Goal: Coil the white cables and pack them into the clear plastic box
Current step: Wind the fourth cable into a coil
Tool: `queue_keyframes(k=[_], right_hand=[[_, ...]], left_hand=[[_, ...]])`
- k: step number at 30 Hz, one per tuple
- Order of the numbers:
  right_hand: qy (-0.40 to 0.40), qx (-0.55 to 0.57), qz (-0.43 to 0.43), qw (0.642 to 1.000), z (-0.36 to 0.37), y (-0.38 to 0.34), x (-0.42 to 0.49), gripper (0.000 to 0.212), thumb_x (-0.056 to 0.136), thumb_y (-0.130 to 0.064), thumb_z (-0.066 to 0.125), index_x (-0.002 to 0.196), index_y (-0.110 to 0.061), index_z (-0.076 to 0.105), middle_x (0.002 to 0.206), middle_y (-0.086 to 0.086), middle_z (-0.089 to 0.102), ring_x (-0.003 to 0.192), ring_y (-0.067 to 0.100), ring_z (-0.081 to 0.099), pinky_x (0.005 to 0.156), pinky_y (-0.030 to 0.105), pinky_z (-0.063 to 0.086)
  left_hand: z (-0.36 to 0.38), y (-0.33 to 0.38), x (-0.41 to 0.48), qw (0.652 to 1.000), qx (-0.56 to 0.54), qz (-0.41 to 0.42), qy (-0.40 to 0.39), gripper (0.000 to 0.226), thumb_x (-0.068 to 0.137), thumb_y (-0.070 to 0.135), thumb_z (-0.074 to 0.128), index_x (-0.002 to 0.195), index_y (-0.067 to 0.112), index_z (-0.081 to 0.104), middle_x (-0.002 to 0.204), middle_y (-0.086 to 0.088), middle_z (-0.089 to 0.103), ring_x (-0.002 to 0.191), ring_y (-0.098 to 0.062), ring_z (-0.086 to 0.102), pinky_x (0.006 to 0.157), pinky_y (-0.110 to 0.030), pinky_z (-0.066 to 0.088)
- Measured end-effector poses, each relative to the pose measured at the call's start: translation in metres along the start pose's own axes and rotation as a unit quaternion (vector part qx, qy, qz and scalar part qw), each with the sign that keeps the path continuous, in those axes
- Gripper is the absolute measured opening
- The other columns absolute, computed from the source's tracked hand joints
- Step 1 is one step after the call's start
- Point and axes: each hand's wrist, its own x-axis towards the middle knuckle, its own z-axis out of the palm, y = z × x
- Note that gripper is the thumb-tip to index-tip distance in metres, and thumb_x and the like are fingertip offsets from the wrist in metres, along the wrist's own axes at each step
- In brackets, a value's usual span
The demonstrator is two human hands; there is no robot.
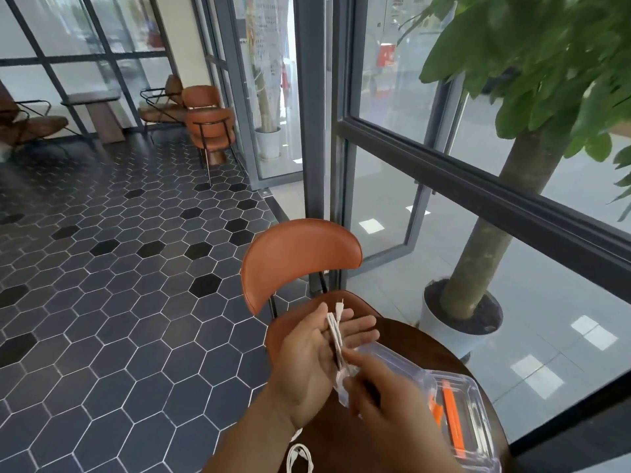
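Head view, lower centre, has us mid-coil: our left hand [307, 356] carries the white cable [336, 331] on straight fingers, our blurred right hand [386, 401] works its lower end, grip untellable, and next we tuck the coil into the clear plastic box [481, 414] at lower right.

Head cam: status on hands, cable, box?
Left hand flat, white cable looped across palm. Right hand pinches its lower end, blurred. Clear plastic box on table. Second cable loose at near edge.
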Motion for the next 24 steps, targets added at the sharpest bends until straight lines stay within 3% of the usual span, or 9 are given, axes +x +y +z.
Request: queue_keyframes(k=[3,6,10,12,15,17,19,21,24], right_hand=[[0.026,-0.005,-0.018,0.999,0.007,0.008,-0.004,0.039,0.093,-0.04,0.056,0.12,-0.067,0.049,0.082,-0.048,0.058,0.08,-0.018,0.062,0.075,0.004,0.047],[-0.001,-0.012,0.015,1.0,0.007,0.016,-0.006,0.039,0.095,-0.047,0.044,0.107,-0.082,0.031,0.078,-0.039,0.061,0.077,-0.012,0.061,0.072,0.007,0.05],[0.036,-0.063,0.008,0.997,0.009,0.026,-0.012,0.022,0.09,-0.05,0.042,0.11,-0.061,0.042,0.077,-0.041,0.057,0.074,-0.005,0.063,0.068,0.018,0.055],[0.016,-0.08,-0.007,0.997,0.007,0.034,-0.01,0.023,0.091,-0.052,0.043,0.108,-0.066,0.051,0.085,-0.036,0.06,0.084,-0.003,0.065,0.074,0.02,0.056],[-0.018,-0.035,-0.036,0.999,0.004,0.048,0.0,0.02,0.095,-0.057,0.048,0.108,-0.059,0.062,0.107,-0.024,0.063,0.104,0.002,0.063,0.083,0.029,0.055],[-0.013,-0.079,-0.029,0.996,0.001,0.049,0.009,0.016,0.092,-0.055,0.053,0.101,-0.053,0.065,0.115,-0.028,0.049,0.116,-0.001,0.047,0.088,0.021,0.045],[-0.002,-0.139,-0.008,0.99,-0.005,0.047,0.018,0.014,0.093,-0.042,0.06,0.101,-0.048,0.069,0.099,-0.027,0.046,0.102,-0.002,0.044,0.077,0.016,0.038],[-0.052,-0.056,0.044,0.996,-0.013,0.037,0.026,0.023,0.095,-0.024,0.062,0.101,-0.044,0.074,0.083,-0.02,0.062,0.086,0.001,0.058,0.071,0.019,0.048],[-0.063,0.207,0.111,0.97,-0.024,0.02,0.034,0.036,0.093,-0.001,0.06,0.098,-0.029,0.081,0.086,0.011,0.076,0.079,0.024,0.071,0.08,0.042,0.059]], left_hand=[[0.005,0.002,0.0,1.0,-0.017,0.016,0.015,0.056,0.101,0.04,0.039,0.137,-0.002,0.047,0.129,-0.027,0.066,0.113,-0.038,0.068,0.095,-0.044,0.048],[0.006,0.002,-0.001,0.999,-0.032,0.024,0.019,0.055,0.099,0.038,0.041,0.135,-0.002,0.048,0.128,-0.027,0.066,0.107,-0.036,0.07,0.089,-0.042,0.047],[0.003,0.007,0.0,0.995,-0.078,0.058,0.021,0.047,0.098,0.031,0.044,0.13,-0.003,0.055,0.121,-0.026,0.069,0.094,-0.031,0.074,0.083,-0.039,0.053],[0.003,0.011,0.0,0.993,-0.096,0.075,0.009,0.039,0.097,0.024,0.047,0.123,-0.002,0.06,0.11,-0.024,0.072,0.085,-0.028,0.074,0.076,-0.036,0.057],[0.001,0.009,-0.001,0.99,-0.122,0.07,-0.006,0.029,0.095,0.017,0.05,0.112,-0.002,0.064,0.085,-0.018,0.071,0.069,-0.025,0.07,0.065,-0.033,0.06],[0.0,0.005,-0.002,0.988,-0.139,0.056,-0.023,0.022,0.098,0.014,0.051,0.103,-0.002,0.065,0.075,-0.016,0.065,0.063,-0.024,0.065,0.059,-0.032,0.057],[0.0,0.002,-0.002,0.987,-0.143,0.044,-0.051,0.019,0.098,0.013,0.053,0.096,-0.001,0.065,0.071,-0.015,0.061,0.062,-0.024,0.062,0.059,-0.032,0.055],[-0.001,0.0,-0.001,0.987,-0.139,0.043,-0.071,0.022,0.096,0.016,0.051,0.093,0.0,0.066,0.067,-0.015,0.06,0.059,-0.024,0.059,0.059,-0.032,0.053],[-0.003,-0.002,-0.001,0.983,-0.138,0.034,-0.115,0.025,0.098,0.016,0.048,0.092,0.001,0.068,0.063,-0.013,0.059,0.055,-0.023,0.058,0.06,-0.032,0.05]])
